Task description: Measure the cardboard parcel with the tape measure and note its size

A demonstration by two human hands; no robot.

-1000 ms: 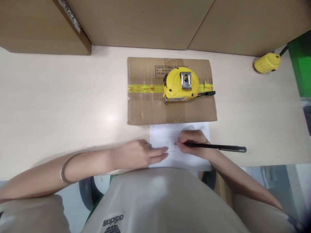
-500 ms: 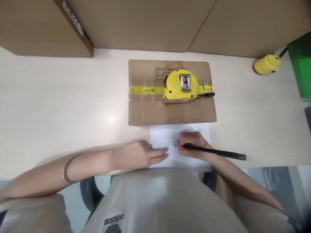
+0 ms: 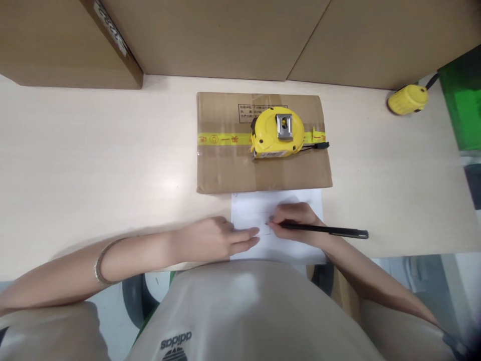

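Note:
A white sheet of paper (image 3: 259, 205) lies at the near edge of the table, with faint lines drawn on it. My right hand (image 3: 296, 223) pinches a black pen (image 3: 330, 231), its tip touching the paper near the sheet's middle. My left hand (image 3: 218, 238) lies flat on the paper's left edge with the fingers stretched out, holding nothing. Just beyond the paper sits a flat cardboard box (image 3: 225, 165) sealed with yellow tape. A yellow tape measure (image 3: 277, 133) rests on top of the box.
Large cardboard boxes (image 3: 71, 45) stand along the back of the pale table (image 3: 93, 160). A small yellow object (image 3: 408, 99) with a black cord lies at the back right, next to a green bin (image 3: 462, 100). A metal bangle (image 3: 98, 260) circles my left wrist.
The pen's tip has shifted slightly left on the paper and the pen's angle has wavered. My left hand has stayed in place.

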